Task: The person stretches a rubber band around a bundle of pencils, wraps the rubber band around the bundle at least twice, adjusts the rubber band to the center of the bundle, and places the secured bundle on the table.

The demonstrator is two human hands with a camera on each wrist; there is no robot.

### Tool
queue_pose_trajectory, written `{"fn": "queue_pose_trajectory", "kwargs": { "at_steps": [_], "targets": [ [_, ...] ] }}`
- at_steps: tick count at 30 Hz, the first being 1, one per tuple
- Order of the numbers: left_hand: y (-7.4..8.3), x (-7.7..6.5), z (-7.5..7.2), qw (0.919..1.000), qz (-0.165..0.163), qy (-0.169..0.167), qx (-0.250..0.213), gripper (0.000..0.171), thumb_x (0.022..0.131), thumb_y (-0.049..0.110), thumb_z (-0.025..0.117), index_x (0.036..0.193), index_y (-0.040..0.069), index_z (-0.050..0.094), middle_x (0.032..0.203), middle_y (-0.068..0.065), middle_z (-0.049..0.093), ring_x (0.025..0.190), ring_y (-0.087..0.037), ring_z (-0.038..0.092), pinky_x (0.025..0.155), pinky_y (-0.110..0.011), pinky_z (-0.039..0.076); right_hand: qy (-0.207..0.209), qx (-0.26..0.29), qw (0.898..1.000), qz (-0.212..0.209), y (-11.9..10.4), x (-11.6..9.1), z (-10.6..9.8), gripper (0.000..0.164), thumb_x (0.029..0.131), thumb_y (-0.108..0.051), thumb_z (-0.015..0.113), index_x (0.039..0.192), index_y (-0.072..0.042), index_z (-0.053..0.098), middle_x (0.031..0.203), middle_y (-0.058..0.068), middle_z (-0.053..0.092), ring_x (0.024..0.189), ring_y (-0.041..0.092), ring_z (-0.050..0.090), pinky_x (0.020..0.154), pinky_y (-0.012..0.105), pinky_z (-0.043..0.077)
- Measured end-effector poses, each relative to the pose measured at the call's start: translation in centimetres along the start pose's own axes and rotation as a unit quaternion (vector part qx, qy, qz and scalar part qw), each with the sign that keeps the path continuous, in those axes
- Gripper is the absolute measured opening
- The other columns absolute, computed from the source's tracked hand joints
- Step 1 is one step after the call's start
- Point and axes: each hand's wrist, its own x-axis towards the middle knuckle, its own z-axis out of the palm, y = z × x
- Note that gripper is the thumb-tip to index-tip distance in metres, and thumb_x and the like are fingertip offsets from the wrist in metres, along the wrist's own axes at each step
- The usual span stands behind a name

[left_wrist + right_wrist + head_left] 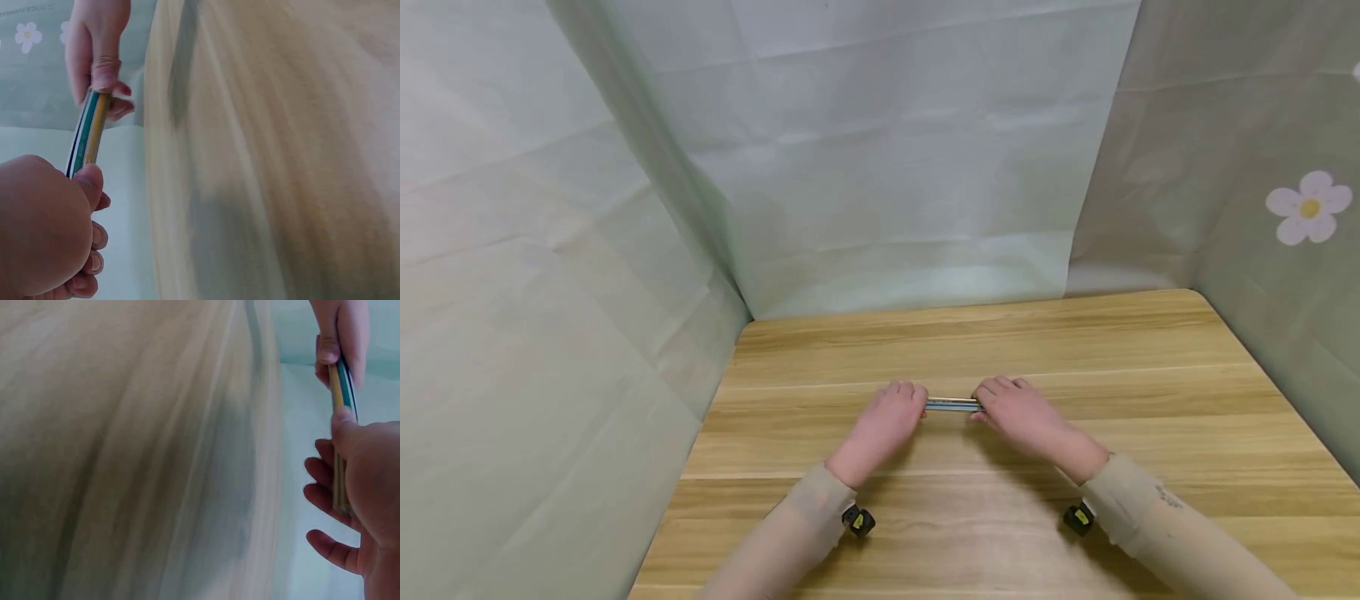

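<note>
Between the two hands runs a small bundle of pencils (pixel 952 405), held roughly level above the table. Green, yellow and dark-and-white lengths show side by side in the left wrist view. My left hand (pixel 886 423) grips one end, its thumb laid along the pencils (pixel 86 137). At the other end, my right hand (pixel 1022 421) pinches the bundle under its thumb. The right wrist view shows that hand's other fingers (pixel 325 497) curved loosely below, with the ends of the pencils (pixel 340 503) by the palm. The ends in the left hand are hidden.
A wood-grain table (pixel 970 533) lies beneath both arms. Pale cloth walls (pixel 910 167) stand behind it and on both sides, the right one printed with a white flower (pixel 1309 208). Small black devices (pixel 859 522) sit at the wrists.
</note>
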Motion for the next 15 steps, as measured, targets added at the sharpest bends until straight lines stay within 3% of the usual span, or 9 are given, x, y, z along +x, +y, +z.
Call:
{"fn": "queue_pose_trajectory", "kwargs": {
  "at_steps": [5,10,15],
  "targets": [
    [0.4,0.5,0.2,0.9986,0.016,-0.004,-0.051,0.019,0.11,0.024,0.063,0.112,0.005,0.061,0.094,-0.005,0.064,0.085,-0.017,0.062,0.075,-0.029,0.056,-0.001,0.005,1.0,-0.013,-0.5,0.5,-0.1,0.034,0.107,-0.039,0.066,0.119,-0.007,0.067,0.117,0.008,0.069,0.114,0.03,0.065,0.098,0.054,0.053],
    [-0.2,0.2,0.4,0.9956,-0.007,-0.01,-0.093,0.015,0.109,0.019,0.064,0.112,0.004,0.061,0.095,-0.006,0.063,0.088,-0.019,0.062,0.08,-0.032,0.057,0.024,0.028,0.999,0.006,0.3,0.3,-0.8,0.038,0.099,-0.04,0.076,0.122,-0.01,0.071,0.118,0.005,0.071,0.116,0.033,0.065,0.097,0.059,0.051],
    [-1.2,-0.8,0.8,0.9945,-0.018,-0.006,-0.103,0.014,0.109,0.017,0.064,0.11,0.004,0.059,0.094,-0.007,0.062,0.087,-0.022,0.062,0.081,-0.035,0.057,0.05,0.016,0.999,0.001,2.0,-0.4,-1.1,0.024,0.095,-0.034,0.084,0.109,-0.016,0.076,0.107,0.0,0.072,0.108,0.029,0.066,0.092,0.056,0.053]
  ]
}}
